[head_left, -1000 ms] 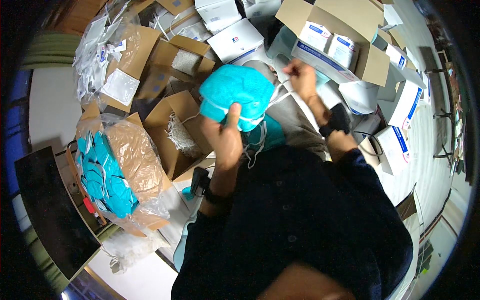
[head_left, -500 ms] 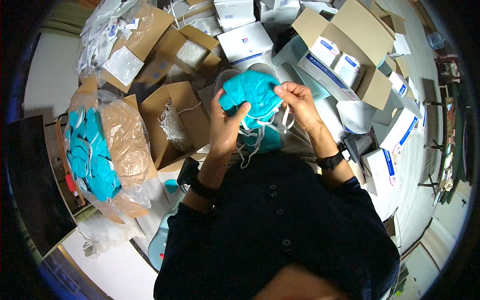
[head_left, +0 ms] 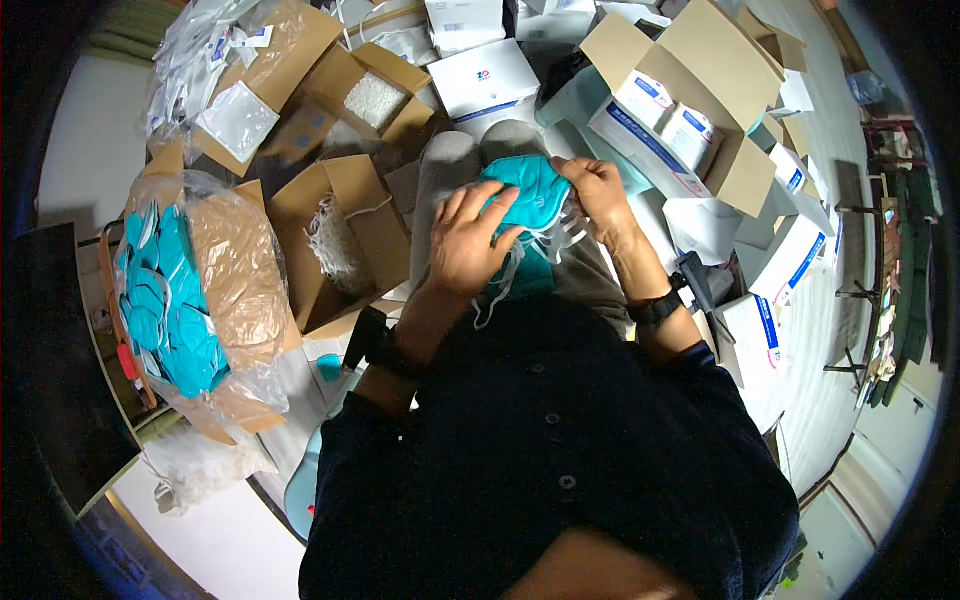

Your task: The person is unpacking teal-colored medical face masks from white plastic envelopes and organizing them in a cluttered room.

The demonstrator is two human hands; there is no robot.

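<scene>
A teal cup-shaped face mask [head_left: 535, 190] with white straps is held over my lap. My right hand [head_left: 600, 195] pinches its upper right edge between thumb and fingers. Against its left side rests my left hand [head_left: 468, 245], back upward, with the fingers spread and their tips on the teal surface. White straps [head_left: 510, 265] dangle below the mask near my left thumb. Another teal piece [head_left: 533, 277] lies on my lap beneath, partly covered by the straps.
At left, a plastic-lined carton [head_left: 240, 290] holds many teal masks [head_left: 165, 300]. Beside it stands a carton [head_left: 365, 215] with white straps inside. An open carton [head_left: 740, 185] of small white boxes is at upper right. A white box [head_left: 487, 80] stands beyond my knees.
My left hand has shifted from gripping the mask's left edge to lying over it with fingers spread. The mask has moved slightly right and is turned. My right hand keeps its pinch.
</scene>
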